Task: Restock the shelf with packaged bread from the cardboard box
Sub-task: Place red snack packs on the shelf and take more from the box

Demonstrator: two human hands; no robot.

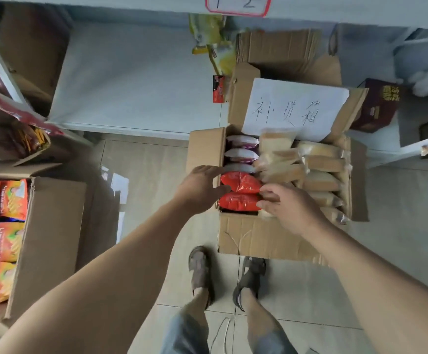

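Note:
An open cardboard box (259, 241) stands on the floor before me. Inside lie two red bread packs (241, 182), purple-and-white packs (241, 149) behind them, and several clear packs of tan bread (320, 164) on the right. My left hand (200, 187) reaches over the box's left wall, fingers spread, thumb touching the left end of the red packs. My right hand (287, 205) comes from the right, fingertips on the right end of the red packs. Neither hand's fingers plainly curl round a pack. A pale, bare shelf board (131, 80) lies beyond the box.
A white handwritten sheet (294, 111) is stuck on the box's rear flap. Another box of orange snack bags (3, 226) stands at the left. Yellow packets (213, 39) and a small red pack (218, 88) lie on the shelf. My sandalled feet (223, 274) stand on the tiled floor.

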